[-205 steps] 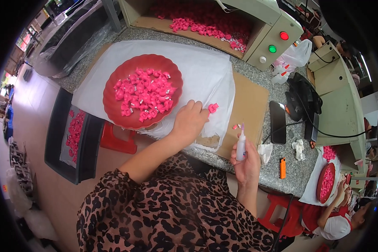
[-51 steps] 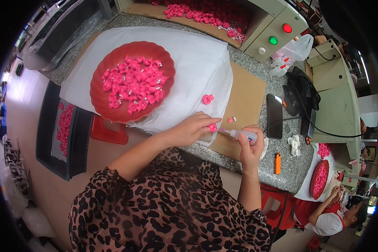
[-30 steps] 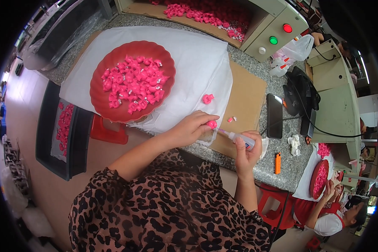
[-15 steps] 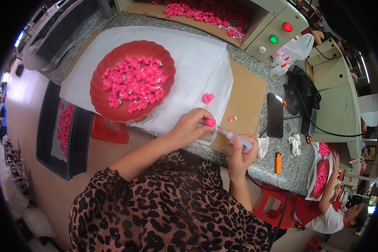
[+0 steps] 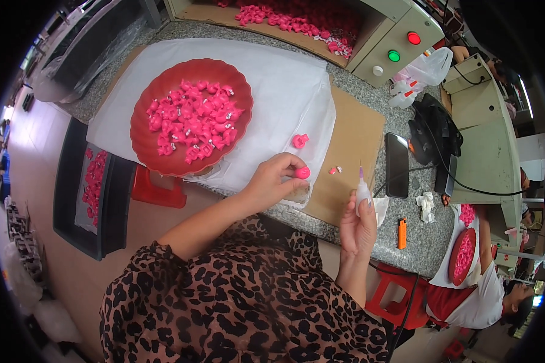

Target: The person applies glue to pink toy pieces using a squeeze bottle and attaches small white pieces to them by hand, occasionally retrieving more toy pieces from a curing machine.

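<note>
Pinched in the fingertips of my left hand is a small round pink plastic piece, held over the edge of the white sheet. My right hand grips a small white glue bottle, its thin needle tip pointing up and away from the pink piece. Another pink piece lies on the sheet just beyond my left hand. Two tiny bits, one pink and one whitish, rest on the brown cardboard between my hands. A red scalloped plate heaped with pink pieces stands to the left.
A machine with coloured buttons stands at the back, pink pieces in its opening. On the right lie a phone, an orange lighter and crumpled tissue. A dark bin is at left; a co-worker sits at right.
My right hand has drawn the glue bottle back from the pink piece and turned it upright. The left hand stays nearly in place. At right, the co-worker's arm has shifted.
</note>
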### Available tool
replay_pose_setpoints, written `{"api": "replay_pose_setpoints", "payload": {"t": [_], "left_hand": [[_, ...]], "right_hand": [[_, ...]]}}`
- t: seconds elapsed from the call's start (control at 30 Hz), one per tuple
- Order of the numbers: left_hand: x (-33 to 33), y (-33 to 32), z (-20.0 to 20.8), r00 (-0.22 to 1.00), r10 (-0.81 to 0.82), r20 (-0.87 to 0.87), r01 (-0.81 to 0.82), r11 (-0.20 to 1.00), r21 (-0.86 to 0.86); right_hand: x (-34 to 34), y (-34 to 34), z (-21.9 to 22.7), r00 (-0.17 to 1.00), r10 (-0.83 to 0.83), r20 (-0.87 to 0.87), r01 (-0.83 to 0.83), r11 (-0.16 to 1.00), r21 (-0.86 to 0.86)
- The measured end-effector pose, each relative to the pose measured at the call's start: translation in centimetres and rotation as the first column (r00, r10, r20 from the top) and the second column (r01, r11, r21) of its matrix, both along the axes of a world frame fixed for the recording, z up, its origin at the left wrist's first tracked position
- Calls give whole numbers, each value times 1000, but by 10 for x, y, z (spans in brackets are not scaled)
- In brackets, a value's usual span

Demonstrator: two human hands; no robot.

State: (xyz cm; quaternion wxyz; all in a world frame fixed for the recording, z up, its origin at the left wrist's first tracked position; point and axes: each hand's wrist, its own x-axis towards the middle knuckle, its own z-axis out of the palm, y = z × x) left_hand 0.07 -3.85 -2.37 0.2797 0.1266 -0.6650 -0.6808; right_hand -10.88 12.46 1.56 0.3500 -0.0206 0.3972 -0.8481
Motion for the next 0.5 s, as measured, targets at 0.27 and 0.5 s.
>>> {"api": "replay_pose_setpoints", "payload": {"t": [0.27, 0.5], "left_hand": [[-2, 1, 6, 997, -64, 43, 62, 997, 54], [-12, 21, 17, 991, -111, 68, 112, 994, -14]], "right_hand": [[-21, 44, 5, 937, 49, -345, -2, 991, 133], [-39, 71, 14, 785, -42, -618, 350, 853, 387]]}}
